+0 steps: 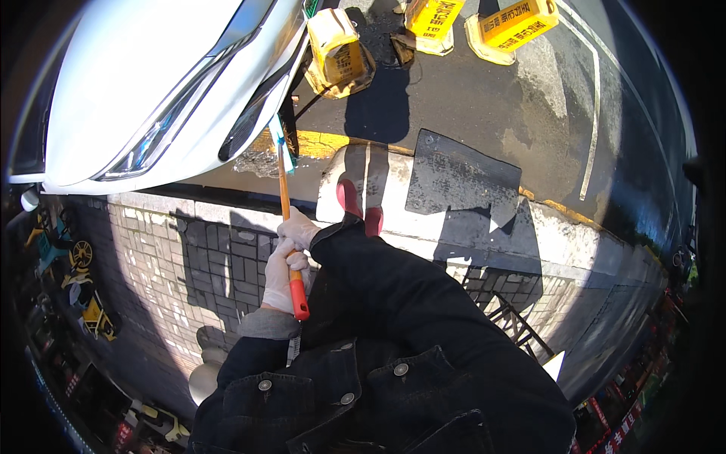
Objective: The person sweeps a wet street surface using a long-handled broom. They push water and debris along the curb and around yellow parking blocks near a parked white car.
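Note:
Both hands wear thin white gloves and are closed round an orange-brown wooden pole with a red end grip, which looks like a long-handled brush [284, 185]. My left hand [278, 284] wraps the pole just above the red grip. Directly above it, my right hand [298, 229] grips the shaft, the two hands touching. The pole runs away from me to a teal-and-white head, close to the front bumper of a white car [166, 68]. Whether the head touches the car or the ground I cannot tell. Wet-looking ground shows beside the head.
Yellow barrier posts [338, 57] stand on the asphalt beyond. A dark rubber ramp mat [461, 174] lies across the kerb, right of my red shoes [349, 198]. Brick paving [151, 250] stretches along the left. Several parked bikes [94, 314] line the far left edge.

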The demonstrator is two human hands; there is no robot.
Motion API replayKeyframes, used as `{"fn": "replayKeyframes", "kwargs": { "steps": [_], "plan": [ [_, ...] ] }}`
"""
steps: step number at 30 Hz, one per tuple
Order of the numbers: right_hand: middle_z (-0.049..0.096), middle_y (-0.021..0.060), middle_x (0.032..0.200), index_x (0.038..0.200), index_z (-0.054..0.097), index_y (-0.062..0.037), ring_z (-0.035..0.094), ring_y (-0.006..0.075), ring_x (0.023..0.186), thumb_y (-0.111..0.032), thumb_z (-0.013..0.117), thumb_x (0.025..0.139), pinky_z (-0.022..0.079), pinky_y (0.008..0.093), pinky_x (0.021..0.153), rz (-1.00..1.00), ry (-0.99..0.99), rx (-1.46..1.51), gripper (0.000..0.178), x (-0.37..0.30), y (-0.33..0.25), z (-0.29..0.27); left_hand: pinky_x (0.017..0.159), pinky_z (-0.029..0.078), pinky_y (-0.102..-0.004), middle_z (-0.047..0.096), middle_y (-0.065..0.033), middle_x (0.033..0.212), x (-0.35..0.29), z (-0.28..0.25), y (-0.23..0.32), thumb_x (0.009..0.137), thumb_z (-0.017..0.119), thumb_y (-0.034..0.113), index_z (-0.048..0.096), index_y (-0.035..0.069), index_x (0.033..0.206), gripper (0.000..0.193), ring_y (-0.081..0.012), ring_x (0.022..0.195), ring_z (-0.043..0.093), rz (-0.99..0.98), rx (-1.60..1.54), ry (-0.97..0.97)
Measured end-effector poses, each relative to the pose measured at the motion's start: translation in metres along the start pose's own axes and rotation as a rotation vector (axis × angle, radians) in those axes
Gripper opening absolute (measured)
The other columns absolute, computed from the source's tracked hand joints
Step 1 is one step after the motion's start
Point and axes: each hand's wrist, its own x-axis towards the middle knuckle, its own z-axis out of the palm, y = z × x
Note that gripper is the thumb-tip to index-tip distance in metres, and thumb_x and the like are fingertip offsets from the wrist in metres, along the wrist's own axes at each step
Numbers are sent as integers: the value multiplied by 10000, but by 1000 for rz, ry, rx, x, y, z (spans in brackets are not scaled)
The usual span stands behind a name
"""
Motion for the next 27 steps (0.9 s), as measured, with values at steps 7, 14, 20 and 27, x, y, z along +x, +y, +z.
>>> {"fn": "replayKeyframes", "kwargs": {
  "steps": [7,14,20,27],
  "plan": [
    [500,137,741,1118,311,14,554,228,541,5,552,705,442,349,443,-84,281,55,478,-92,76,-22,409,340,-149,483,-16,794,-68,-23,-65,942,478,85,478,122,1113,175,-36,475,350,-190,123,-168],
    [527,170,794,1078,322,49,583,241,617,-17,552,715,480,341,484,-112,342,158,435,-100,74,-51,400,329,-154,487,-22,787,-41,-15,-70,939,493,97,466,67,971,51,-24,470,366,-224,309,-216],
    [508,149,790,1064,361,52,571,242,678,-35,613,685,485,343,569,-52,309,-33,464,-59,75,36,406,339,-148,474,-13,780,-46,-86,-6,941,488,96,460,80,979,49,-26,474,366,-221,181,-216],
    [615,179,790,1229,275,65,653,296,681,-62,544,717,523,380,585,133,314,-170,592,6,44,213,403,341,-142,475,-4,779,-58,-190,152,935,456,84,461,111,969,44,-26,471,360,-242,180,-152]
  ]
}}
